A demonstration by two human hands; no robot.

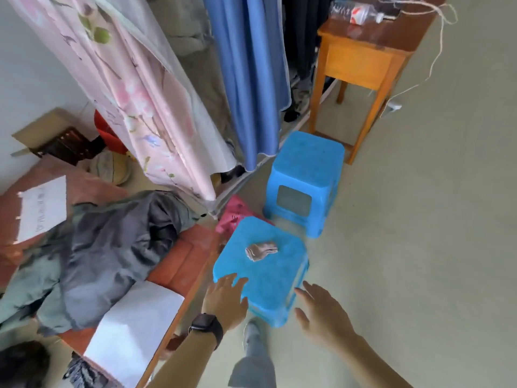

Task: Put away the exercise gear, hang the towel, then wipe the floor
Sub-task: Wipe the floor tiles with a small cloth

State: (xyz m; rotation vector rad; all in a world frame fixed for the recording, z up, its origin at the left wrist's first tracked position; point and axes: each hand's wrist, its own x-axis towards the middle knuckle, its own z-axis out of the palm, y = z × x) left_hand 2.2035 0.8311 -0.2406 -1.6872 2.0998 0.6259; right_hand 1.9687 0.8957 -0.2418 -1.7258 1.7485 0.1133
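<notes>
The pale floor (pixel 419 219) fills the right half of the view. At upper left hangs a pink floral wardrobe cover (pixel 134 93), with a blue curtain (pixel 249 74) just beside it on the right. A reddish low surface (pixel 184 256) runs along the lower left, and a crumpled grey jacket (pixel 112 247) lies on it next to a white sheet of paper (pixel 134 329).

At upper right stands a wooden side table (pixel 361 63). A clear plastic bottle (pixel 355 11) lies on its side on top.

Two blue plastic stools stand on the floor in the middle. The far stool (pixel 305 175) is in front of the side table, and the near stool (pixel 268 275) is just beside the reddish surface.

The left hand (pixel 226 298) has its fingers spread over the near-left corner of the near stool's top, holding nothing; whether it touches cannot be told. A black watch (pixel 205 326) is on its wrist. The right hand (pixel 321 312) hovers at the stool's near-right corner, fingers spread and empty.

A small striped cloth (pixel 261 250) lies bunched in the middle of the near stool's top, apart from both hands.
</notes>
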